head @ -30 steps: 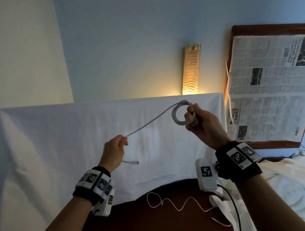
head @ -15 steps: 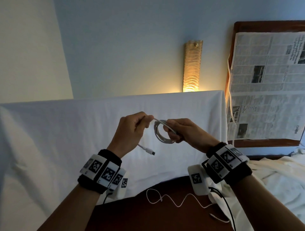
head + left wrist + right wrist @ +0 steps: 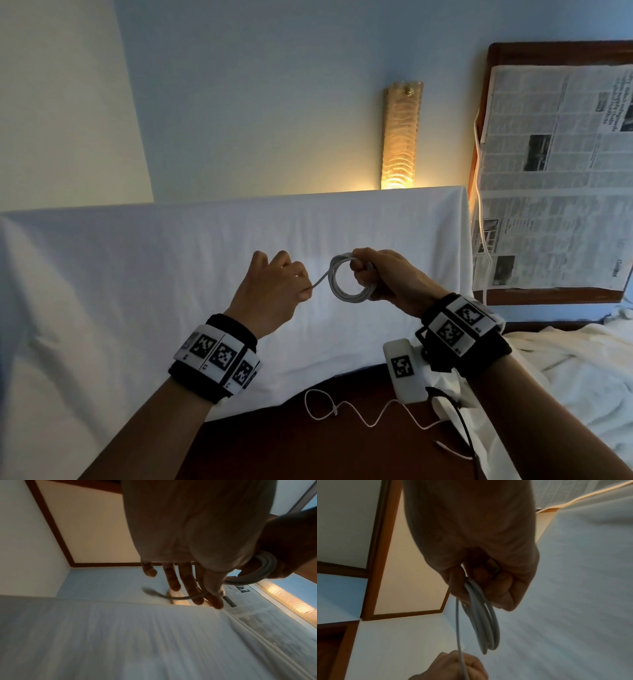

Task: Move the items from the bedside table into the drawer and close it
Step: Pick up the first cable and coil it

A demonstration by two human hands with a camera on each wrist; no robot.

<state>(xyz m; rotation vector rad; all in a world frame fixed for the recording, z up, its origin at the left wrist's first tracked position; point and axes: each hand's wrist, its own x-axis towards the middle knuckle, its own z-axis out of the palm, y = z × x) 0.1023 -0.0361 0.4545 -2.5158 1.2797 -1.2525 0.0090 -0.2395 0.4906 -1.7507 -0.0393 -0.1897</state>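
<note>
- Head view: right hand (image 3: 394,281) is clenching the coiled white cable (image 3: 349,284) in mid-air, above the bedside table (image 3: 274,445), well clear of it.
- Left hand (image 3: 270,291) is pinching the loose tail beside the coil; connector end is blurring in the left wrist view.
- Risk: tail is slipping free, coil is springing open before reaching the drawer, which is not in view.
- Second thin cable (image 3: 359,414) is lying near the table's far edge, likely snagging if swept.
</note>
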